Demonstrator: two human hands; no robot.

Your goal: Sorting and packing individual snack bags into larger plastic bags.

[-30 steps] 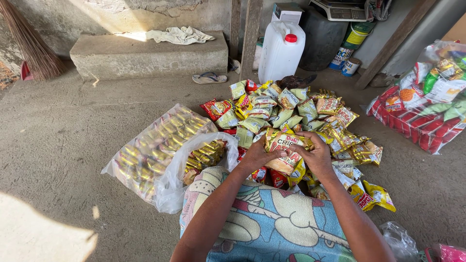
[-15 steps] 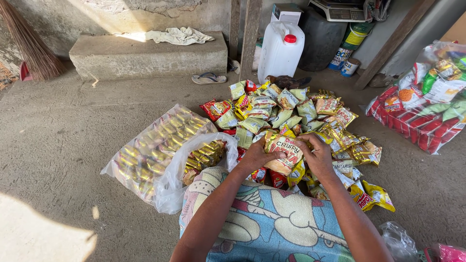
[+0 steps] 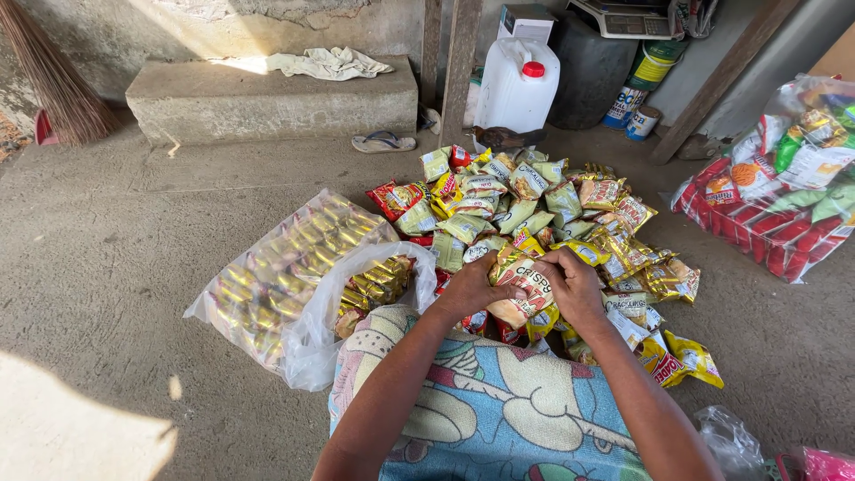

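Note:
My left hand [image 3: 469,287] and my right hand [image 3: 574,283] both grip a red and cream snack packet [image 3: 525,289], held between them just above my lap. Right behind it lies a pile of small snack packets [image 3: 534,209] in yellow, green and red, spread over the concrete floor. A patterned blue cloth [image 3: 499,410] covers my lap below my forearms.
A clear plastic bag of gold packets [image 3: 285,267] lies at my left, its mouth open beside my knee. Behind the pile stand a white jug with a red cap [image 3: 517,85] and a concrete step [image 3: 267,93]. A red-trimmed bag of packets [image 3: 775,191] sits at right.
Both hands have shifted the held packet slightly, the fingers pinching closer along its top edge. The pile and the bags have not moved.

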